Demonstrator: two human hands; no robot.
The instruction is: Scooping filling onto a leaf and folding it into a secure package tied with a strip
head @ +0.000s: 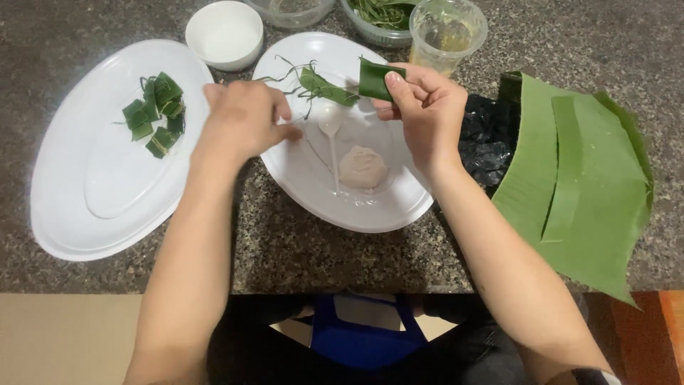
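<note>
My right hand (426, 114) pinches a small folded green leaf packet (373, 78) above the far rim of an oval white dish (399, 207). My left hand (246, 117) hovers over the dish's left edge with fingers curled near thin green leaf strips (320, 84); whether it grips one I cannot tell. In the dish lie a pinkish lump of paste (362, 168) and a clear plastic spoon (330, 139).
A larger oval white platter (92, 192) on the left carries several tied leaf packets (157, 114). Big banana leaf sheets (577, 185) lie at the right over a black bag (488, 139). A white bowl (224, 32), a clear cup (447, 32) and bowls of leaves stand behind.
</note>
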